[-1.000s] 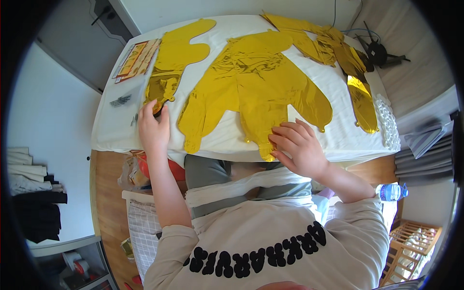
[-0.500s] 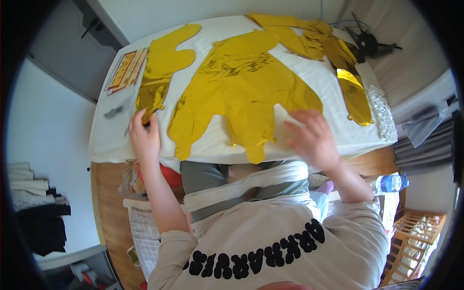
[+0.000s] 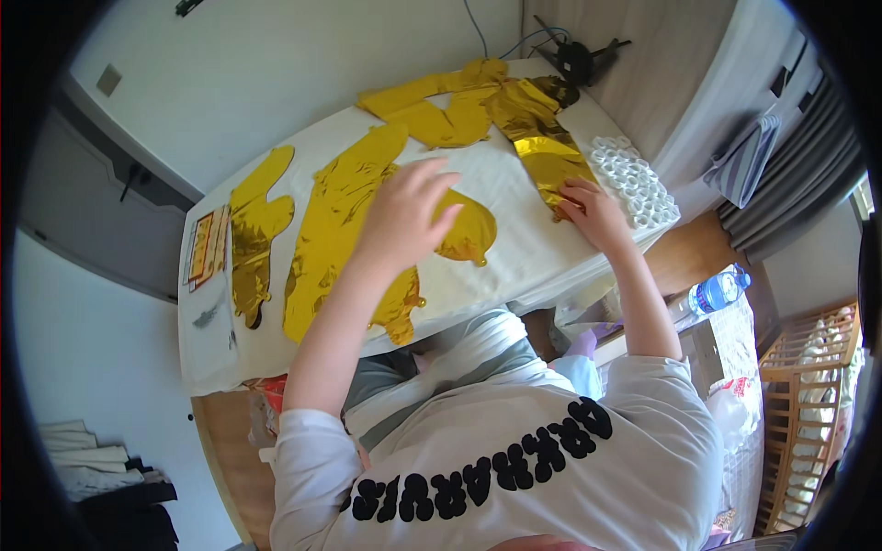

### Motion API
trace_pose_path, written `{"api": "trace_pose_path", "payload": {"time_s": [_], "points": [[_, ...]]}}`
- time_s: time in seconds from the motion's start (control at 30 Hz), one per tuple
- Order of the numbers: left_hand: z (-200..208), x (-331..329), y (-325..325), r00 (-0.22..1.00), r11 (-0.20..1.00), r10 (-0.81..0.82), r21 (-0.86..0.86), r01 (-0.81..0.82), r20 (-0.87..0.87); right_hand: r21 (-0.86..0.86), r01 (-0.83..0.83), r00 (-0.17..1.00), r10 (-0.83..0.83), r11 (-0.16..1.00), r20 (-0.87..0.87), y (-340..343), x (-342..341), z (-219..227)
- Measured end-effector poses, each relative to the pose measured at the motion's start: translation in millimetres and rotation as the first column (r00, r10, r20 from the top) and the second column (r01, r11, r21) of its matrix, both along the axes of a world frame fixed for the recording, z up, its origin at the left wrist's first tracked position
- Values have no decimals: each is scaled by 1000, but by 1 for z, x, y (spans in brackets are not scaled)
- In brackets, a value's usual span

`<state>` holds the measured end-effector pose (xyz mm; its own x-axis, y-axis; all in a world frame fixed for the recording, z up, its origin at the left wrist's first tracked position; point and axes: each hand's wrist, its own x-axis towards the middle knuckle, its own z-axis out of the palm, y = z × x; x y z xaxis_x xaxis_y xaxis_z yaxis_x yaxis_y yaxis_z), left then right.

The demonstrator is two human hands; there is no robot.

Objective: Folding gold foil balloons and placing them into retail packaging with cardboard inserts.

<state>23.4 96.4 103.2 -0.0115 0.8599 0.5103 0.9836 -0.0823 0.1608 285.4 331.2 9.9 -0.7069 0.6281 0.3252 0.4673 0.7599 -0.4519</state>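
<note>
Several flat gold foil balloons lie on the white-covered table (image 3: 478, 298). My right hand (image 3: 595, 213) is at the near end of the right-hand foil balloon (image 3: 549, 158), its fingers and thumb closed on the edge. Raised over the large middle foil balloon (image 3: 344, 207) is my left hand (image 3: 404, 216), fingers apart and holding nothing; my hand and forearm hide part of that balloon. A narrower foil balloon (image 3: 254, 225) lies at the left, and another foil piece (image 3: 446, 119) lies at the far side.
A bundle of white rings (image 3: 634, 184) lies at the table's right edge. A black device with antennas (image 3: 577, 62) stands at the back corner. Printed orange sheets (image 3: 208, 246) lie at the left edge. A blue-labelled bottle (image 3: 719, 292) stands to the right, beyond the table.
The view has swung to the right. My left hand has left the narrow balloon's end and come over the middle one. My right hand has moved right and closed on the right-hand foil balloon.
</note>
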Motion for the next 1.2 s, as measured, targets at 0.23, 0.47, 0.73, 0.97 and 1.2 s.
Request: {"api": "trace_pose_path", "payload": {"time_s": [0.23,0.47,0.73,0.97,1.2], "points": [[-65,59,142,941,924,-318,-185,335,117,-2,33,984,-33,999,-175,9,-3,-13],[-83,51,177,913,873,-275,-319,369,302,-173,222,960,-246,960,-133,5,-14,6],[-82,55,191,702,875,-106,-270,402,704,-397,284,903,-383,873,-196,14,-15,16],[-85,50,204,764,893,-56,-311,327,642,84,128,867,-71,988,-493,-3,14,3],[-93,48,215,705,926,-47,-233,296,708,315,118,974,-48,942,-220,-26,28,3]]}}
